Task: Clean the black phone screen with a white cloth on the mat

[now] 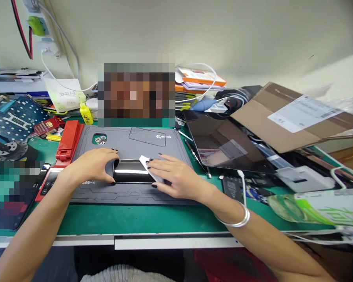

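Note:
A black smartphone lies sideways on a grey work mat, its glossy face up with a bright reflection along it. My left hand grips the phone's left end, thumb on the near edge and fingers on the far edge. Over the phone's right end, my right hand presses a folded white wipe against the surface. The fingers cover most of the wipe and that end of the phone. A cut-out in the mat, up and left of the phone, holds small metal parts.
Left of the mat stand a red device and a dark phone. To the right lie a screwdriver, a large black tablet and an open cardboard box. A yellow bottle stands behind. The green table's front edge is near.

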A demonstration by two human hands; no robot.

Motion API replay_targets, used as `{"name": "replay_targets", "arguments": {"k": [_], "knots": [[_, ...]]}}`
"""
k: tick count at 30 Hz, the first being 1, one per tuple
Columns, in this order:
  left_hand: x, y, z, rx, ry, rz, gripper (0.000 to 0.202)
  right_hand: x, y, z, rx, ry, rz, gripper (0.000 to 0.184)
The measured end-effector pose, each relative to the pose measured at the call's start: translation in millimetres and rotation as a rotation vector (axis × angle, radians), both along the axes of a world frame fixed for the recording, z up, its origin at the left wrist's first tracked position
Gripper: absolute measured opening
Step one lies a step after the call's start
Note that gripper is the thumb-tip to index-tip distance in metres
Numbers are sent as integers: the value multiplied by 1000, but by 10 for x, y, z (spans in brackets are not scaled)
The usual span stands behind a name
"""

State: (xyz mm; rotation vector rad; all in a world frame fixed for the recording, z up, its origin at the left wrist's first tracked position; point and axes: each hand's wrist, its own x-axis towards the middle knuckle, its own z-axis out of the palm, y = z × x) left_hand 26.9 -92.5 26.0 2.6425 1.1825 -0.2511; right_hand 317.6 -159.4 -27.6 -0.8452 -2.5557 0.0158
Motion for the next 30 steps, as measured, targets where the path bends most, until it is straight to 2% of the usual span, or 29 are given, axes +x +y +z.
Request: {"name": "replay_targets", "arguments": {"k": [5,7,13,21,30], "knots": [[-4,-3,-10,1,-7,-3,61,-144,-114,-9,-15,20,130,36],[-8,-2,-17,0,-13,2,62,-119,-89,-2,1,18,114,34],[-10,1,-20,-11,21,2,64,30,29,19,31,-6,-47,25],[1,-10,-8,19,30,-13,61,-138,-114,-42,-32,32,111,33],[-17,-15,-19,2,-11,1,65,16,31,-25,-10,20,1,29]]}}
